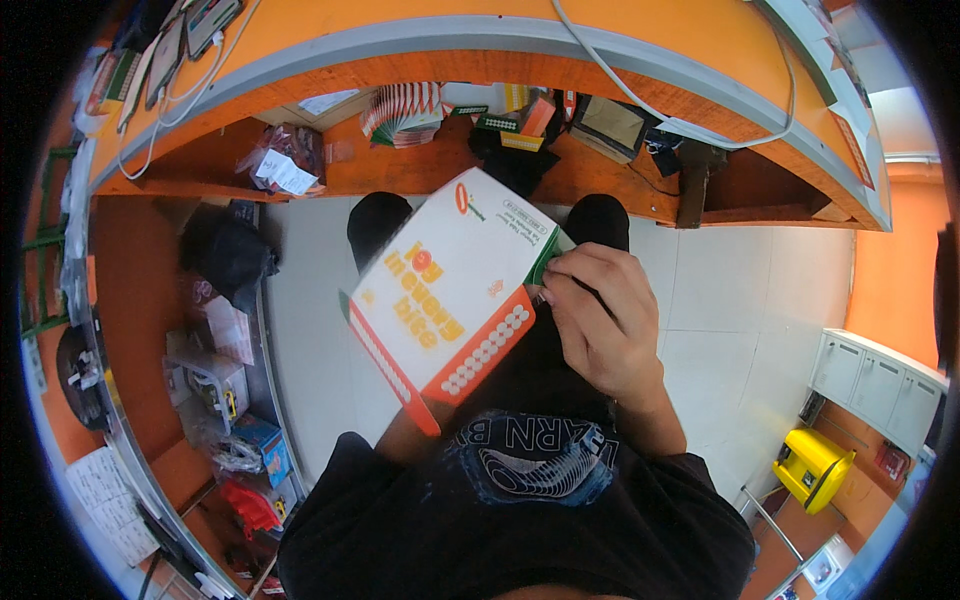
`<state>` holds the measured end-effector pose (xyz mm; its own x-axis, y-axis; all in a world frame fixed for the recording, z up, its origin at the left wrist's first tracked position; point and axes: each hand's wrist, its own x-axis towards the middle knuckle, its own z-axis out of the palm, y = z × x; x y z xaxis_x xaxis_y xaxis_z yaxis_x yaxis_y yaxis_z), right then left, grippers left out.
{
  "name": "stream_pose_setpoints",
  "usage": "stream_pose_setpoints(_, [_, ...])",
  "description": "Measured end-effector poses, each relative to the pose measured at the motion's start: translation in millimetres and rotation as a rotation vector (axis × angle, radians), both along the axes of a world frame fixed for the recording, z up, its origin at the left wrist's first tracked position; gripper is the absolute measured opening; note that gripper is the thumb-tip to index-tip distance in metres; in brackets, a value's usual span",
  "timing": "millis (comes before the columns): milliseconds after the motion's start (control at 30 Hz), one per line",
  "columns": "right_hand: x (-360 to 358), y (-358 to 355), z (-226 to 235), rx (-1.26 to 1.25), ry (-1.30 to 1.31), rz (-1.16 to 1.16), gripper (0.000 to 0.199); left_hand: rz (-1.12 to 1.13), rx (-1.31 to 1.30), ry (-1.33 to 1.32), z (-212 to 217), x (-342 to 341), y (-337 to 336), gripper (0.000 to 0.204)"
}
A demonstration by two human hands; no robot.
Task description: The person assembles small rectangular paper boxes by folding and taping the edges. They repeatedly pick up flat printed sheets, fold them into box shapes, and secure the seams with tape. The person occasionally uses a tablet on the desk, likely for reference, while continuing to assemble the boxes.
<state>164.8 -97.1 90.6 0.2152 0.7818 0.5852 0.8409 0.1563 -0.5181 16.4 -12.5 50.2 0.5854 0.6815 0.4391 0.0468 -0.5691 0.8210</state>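
Observation:
A white cardboard food box point(470, 270) with orange and green flaps and yellow lettering is held tilted above my lap. My right hand point(605, 320) pinches the green end flap at its right side, with thumb and fingers closed together. Beneath the box's lower edge my left forearm point(405, 440) shows. The left hand itself is hidden behind the box, so its fingers cannot be seen. An orange side flap point(487, 345) with a row of pale dots hangs along the near right edge.
Ahead is an orange desk point(450, 65) with a grey edge and a white cable. Its under-shelf holds a fanned stack of folded cartons point(403, 115) and a plastic-wrapped bundle point(290, 160). Shelves with bags and a clear bin point(210, 385) stand left; a yellow case point(812, 470) lies right.

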Motion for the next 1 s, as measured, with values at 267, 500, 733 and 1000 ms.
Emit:
stream_pose_setpoints(267, [-6.4, 6.1, -16.1, 0.010, -0.084, 0.011, 0.025, -0.003, -0.869, -0.263, -27.8, 8.0, -13.7, 0.035])
stream_pose_setpoints(500, [-9.5, 4.2, -30.8, 0.052, 0.058, -0.093, 0.039, 0.076, -0.943, -0.332, -26.0, 21.8, -18.2, 0.029])
stream_pose_setpoints(733, [-9.7, 4.7, -29.0, -0.145, 0.156, -0.182, 0.048, -0.068, -0.701, -0.188, -30.4, 14.0, -23.6, 0.026])
stream_pose_setpoints(1000, [14.2, -16.1, -70.5, -0.164, 1.363, -0.184, 0.037, 0.353, 0.254, -0.202, -15.9, -8.2, 10.2, 0.050])
